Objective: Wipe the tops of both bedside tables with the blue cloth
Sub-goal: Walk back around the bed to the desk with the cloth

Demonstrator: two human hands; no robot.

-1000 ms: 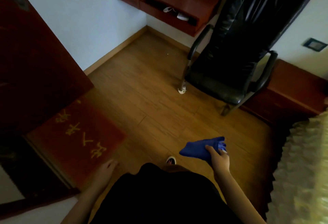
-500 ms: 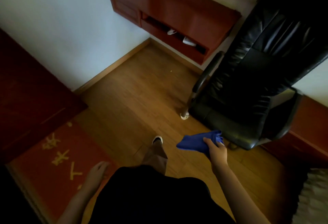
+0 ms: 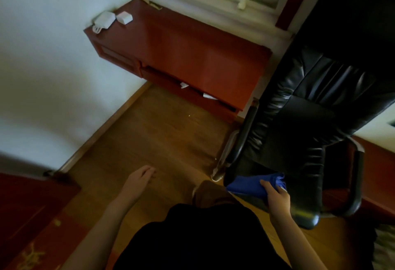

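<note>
My right hand grips the crumpled blue cloth at waist height, just in front of the seat edge of a black leather chair. My left hand hangs free over the wooden floor, fingers loosely apart and holding nothing. A reddish-brown bedside table shows at the right edge, mostly hidden behind the chair. Only this one bedside table is in view.
A red-brown wall-mounted desk stands ahead under the window, with white devices on its left corner and papers in its open shelf. A red mat with yellow characters lies at lower left. Bedding shows at lower right.
I have walked forward, so the desk and chair are closer and the window sill has come into view. My left hand has swung forward. The cloth stays gripped in my right hand.
</note>
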